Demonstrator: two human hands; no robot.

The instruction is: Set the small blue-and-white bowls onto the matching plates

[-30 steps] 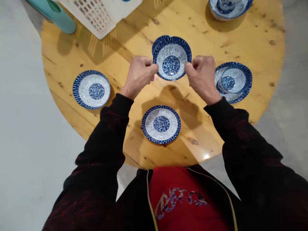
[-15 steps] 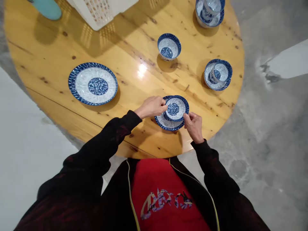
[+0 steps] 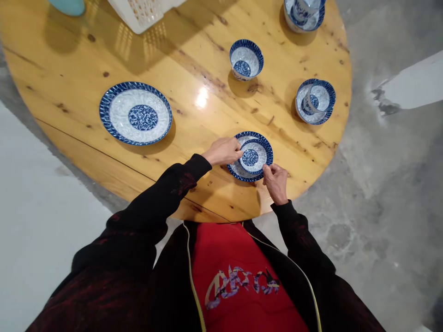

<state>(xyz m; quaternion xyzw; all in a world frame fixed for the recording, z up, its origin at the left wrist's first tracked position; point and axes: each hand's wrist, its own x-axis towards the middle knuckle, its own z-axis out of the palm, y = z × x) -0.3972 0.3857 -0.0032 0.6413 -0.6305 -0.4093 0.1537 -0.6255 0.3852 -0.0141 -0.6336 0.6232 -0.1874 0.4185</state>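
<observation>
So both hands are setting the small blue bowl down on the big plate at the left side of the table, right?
Not quite. In the head view both hands, left hand and right hand, hold the small blue bowl on the small plate at the near edge; the big plate lies bare, untouched.

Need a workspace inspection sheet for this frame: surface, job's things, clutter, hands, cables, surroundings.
Surface: round wooden table, glossy, knots and a glare spot.
Job's things: small bowl sitting in small plate near the table's front edge.
Clutter: large plate; lone bowl; bowl with cup; another bowl set; white basket; teal object.
Hands: left hand and right hand pinch the small bowl's rim.
Cables: nothing seen.
Surroundings: grey concrete floor.
</observation>
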